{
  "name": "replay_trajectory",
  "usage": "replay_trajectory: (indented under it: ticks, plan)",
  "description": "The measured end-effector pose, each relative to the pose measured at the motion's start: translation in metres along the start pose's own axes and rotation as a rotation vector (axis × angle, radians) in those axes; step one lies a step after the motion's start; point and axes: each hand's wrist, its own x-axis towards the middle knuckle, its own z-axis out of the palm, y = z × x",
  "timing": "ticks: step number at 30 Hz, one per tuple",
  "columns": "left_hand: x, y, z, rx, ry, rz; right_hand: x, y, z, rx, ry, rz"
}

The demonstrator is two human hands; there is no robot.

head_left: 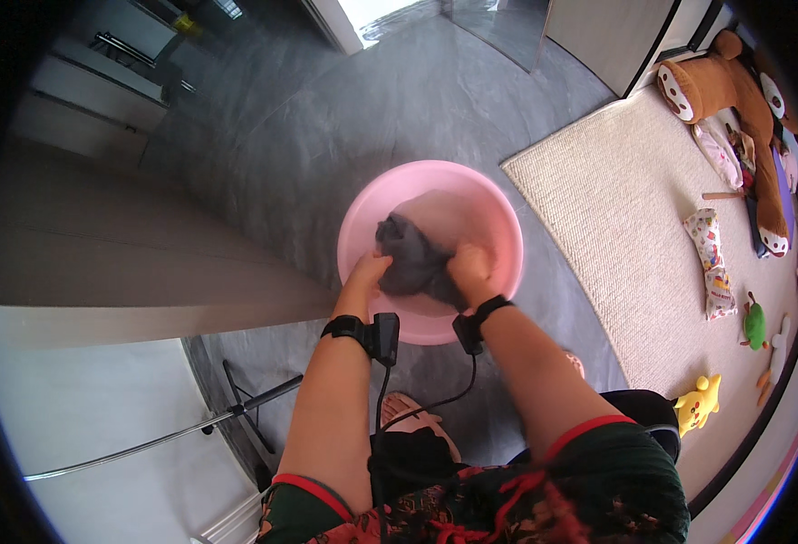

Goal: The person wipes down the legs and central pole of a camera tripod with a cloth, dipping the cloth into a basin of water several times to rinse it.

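Centre of frame: left hand [368, 270] and right hand [471, 268] are both closed on 1 wet grey cloth [412, 257] inside the pink basin [498, 213]. The cloth bunches between the 2 fists, low in the basin. Judgement: keep the rubbing over the water so drips fall inside the rim, clear of the cream rug [625, 218] at right.

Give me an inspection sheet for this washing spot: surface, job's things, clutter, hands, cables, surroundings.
Surface: grey floor, pale woven rug to the right.
Job's things: pink basin on the floor, grey cloth inside it.
Clutter: brown plush toy, yellow plush toy, green toy and small patterned cushion on the rug.
Hands: left hand and right hand both grip the cloth.
Cables: black cable hanging from the wrist devices.
Surroundings: tripod stand at lower left; glass door beyond.
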Motion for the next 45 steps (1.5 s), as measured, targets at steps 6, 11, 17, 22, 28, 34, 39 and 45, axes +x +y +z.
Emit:
replay_trajectory:
  ticks: [6, 11, 17, 22, 28, 34, 39, 45]
  plan:
    - [-0.013, -0.008, 0.010, -0.564, -0.118, -0.192, -0.028, -0.100, -0.029, 0.950, -0.153, -0.212]
    - [-0.017, -0.023, -0.003, -0.874, -0.334, -0.052, -0.062, -0.170, -0.067, 1.047, -0.021, -0.363]
    - [0.002, 0.009, 0.022, -0.652, -0.143, 0.100, -0.028, -0.105, -0.045, 0.157, 0.200, -0.230]
    - [-0.010, 0.012, 0.007, -0.252, 0.045, 0.018, -0.008, -0.065, -0.039, 0.042, 0.011, -0.015]
    - [-0.003, -0.009, 0.019, 0.006, 0.187, 0.005, -0.004, 0.002, -0.007, -0.008, 0.047, 0.047]
    - [-0.001, -0.024, -0.007, 0.039, -0.014, -0.049, -0.034, -0.026, -0.001, 0.214, -0.043, -0.091]
    - [-0.013, -0.029, -0.017, -0.573, -0.207, -0.166, -0.053, -0.132, -0.063, 1.105, -0.344, -0.159]
    - [-0.011, -0.046, -0.018, -0.791, -0.405, 0.389, -0.074, -0.183, -0.073, 0.932, 0.088, -0.416]
